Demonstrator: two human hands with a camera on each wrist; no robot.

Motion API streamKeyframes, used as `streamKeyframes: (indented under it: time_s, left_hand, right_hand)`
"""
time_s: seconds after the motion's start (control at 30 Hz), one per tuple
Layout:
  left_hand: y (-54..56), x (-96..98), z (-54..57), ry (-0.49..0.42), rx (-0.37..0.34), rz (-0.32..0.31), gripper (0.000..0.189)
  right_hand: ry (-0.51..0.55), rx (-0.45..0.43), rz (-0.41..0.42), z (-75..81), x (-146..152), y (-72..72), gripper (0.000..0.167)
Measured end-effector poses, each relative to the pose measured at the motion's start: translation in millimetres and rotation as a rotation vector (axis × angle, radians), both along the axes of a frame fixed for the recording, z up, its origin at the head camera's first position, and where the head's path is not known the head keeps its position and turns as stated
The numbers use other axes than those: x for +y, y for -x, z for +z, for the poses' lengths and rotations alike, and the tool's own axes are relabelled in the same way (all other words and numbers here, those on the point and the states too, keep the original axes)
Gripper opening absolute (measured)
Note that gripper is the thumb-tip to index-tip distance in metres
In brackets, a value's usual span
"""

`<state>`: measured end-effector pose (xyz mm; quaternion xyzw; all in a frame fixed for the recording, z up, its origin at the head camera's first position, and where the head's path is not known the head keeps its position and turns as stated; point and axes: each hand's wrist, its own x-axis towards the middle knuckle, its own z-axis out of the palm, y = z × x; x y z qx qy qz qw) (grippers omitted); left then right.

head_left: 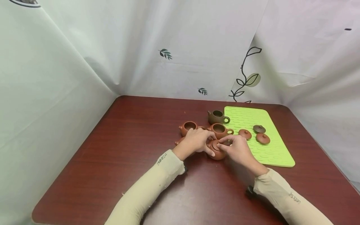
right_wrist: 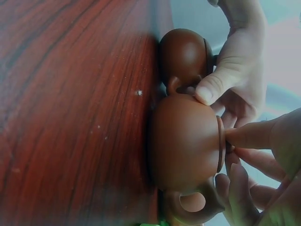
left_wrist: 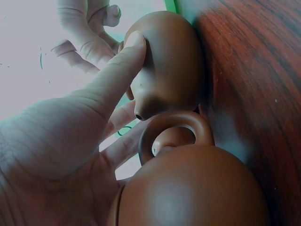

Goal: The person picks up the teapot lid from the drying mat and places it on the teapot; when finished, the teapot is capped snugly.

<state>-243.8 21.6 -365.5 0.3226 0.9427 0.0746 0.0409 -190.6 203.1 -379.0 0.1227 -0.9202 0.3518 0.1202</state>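
A reddish-brown clay teapot (head_left: 216, 155) stands on the table between my hands, with its lid (right_wrist: 220, 146) seated in the mouth. My right hand (head_left: 239, 149) pinches the lid's knob between thumb and fingers. Around the spout side, my left hand (head_left: 197, 141) holds the pot; in the left wrist view its thumb presses the teapot body (left_wrist: 174, 61) by the spout. Close beside it, a second lidded clay teapot (left_wrist: 197, 183) has its handle near that spout; my left hand and forearm mostly hide it in the head view.
Behind my hands stand two lidless reddish teapots, one left (head_left: 184, 131) and one right (head_left: 218, 135), and a dark olive-brown teapot (head_left: 215, 119). On a green mat (head_left: 277, 156) at right lie two reddish lids (head_left: 245, 134) and a dark lid (head_left: 259, 129).
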Motion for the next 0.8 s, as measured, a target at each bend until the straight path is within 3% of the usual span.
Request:
streamKeyframes:
  time_s: [0.8]
  left_hand:
    - [1.4, -0.7, -1.3, -0.007, 0.017, -0.021, 0.065]
  right_hand:
    - [0.056, -0.007, 0.027, -7.0, 2.5, 1.8, 0.01]
